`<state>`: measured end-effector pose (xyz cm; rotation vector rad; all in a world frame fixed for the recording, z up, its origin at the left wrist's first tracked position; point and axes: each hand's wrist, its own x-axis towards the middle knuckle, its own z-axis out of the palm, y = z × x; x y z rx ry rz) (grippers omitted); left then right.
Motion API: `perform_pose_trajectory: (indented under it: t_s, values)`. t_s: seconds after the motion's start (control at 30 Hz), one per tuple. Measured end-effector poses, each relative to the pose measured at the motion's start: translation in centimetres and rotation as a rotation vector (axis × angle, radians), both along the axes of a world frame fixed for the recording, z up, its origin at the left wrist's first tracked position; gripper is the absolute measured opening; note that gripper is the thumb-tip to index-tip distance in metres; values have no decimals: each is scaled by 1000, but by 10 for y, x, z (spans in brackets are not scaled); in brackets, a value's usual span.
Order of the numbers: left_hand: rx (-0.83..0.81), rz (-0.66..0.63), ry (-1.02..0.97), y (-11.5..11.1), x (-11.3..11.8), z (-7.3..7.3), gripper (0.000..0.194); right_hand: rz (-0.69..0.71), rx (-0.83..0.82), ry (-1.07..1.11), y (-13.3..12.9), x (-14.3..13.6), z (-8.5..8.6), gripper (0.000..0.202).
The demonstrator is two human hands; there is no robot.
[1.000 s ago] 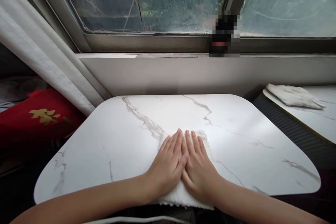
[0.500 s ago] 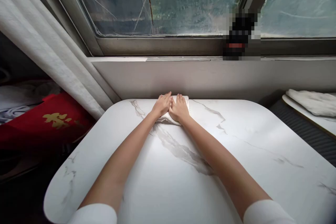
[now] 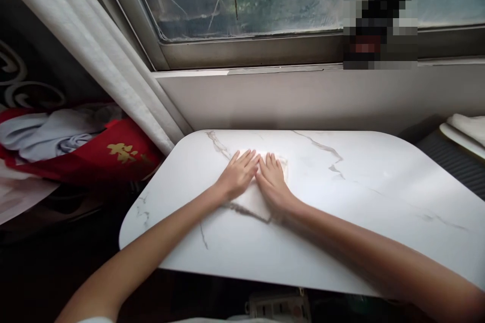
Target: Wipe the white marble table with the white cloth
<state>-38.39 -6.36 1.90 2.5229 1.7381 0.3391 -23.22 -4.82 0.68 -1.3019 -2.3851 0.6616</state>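
My left hand (image 3: 238,174) lies flat on a white cloth (image 3: 254,203), its fingers stretched out toward the wall. Beside it, my right hand (image 3: 272,176) presses on the same cloth, palm down, with fingers extended. The thumb sides of the two hands meet or nearly meet. Under both palms the cloth is spread on a white marble-patterned table (image 3: 341,232); its near corner points toward me, and much of it is hidden by my hands.
Behind the table are a wall (image 3: 273,101) and a window (image 3: 265,0). A pale curtain (image 3: 87,45) hangs at left, near a red bag (image 3: 129,156) with folded clothes (image 3: 56,131). Another white cloth (image 3: 470,126) lies at right. A box (image 3: 278,307) is below the table's near edge.
Both hands and the cloth have drawn back from the table's far edge toward me. My elbows are bent wider apart. The view has shifted, showing the near table edge.
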Motion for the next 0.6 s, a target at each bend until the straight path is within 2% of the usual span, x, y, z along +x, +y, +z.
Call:
perform_pose_trajectory:
  t_s: [0.13, 0.2, 0.27, 0.37, 0.47, 0.6]
  values:
    - [-22, -4, 4, -89, 5, 8, 49, 209, -48, 90, -79, 23, -5, 66]
    - [-38, 32, 14, -113, 8, 9, 50, 268, -31, 85, -96, 27, -5, 68]
    - [-47, 86, 16, -116, 7, 7, 50, 303, 2, 35, -92, 22, -3, 68]
    - [-31, 184, 12, -84, -4, 1, 50, 319, 84, -66, -54, -3, 3, 63]
    - [-10, 258, 8, -24, -26, -3, 50, 269, 200, -141, 2, -36, 7, 61]
    - [-8, 281, 14, 59, -61, -4, 48, 171, 305, -185, 72, -79, 5, 62]
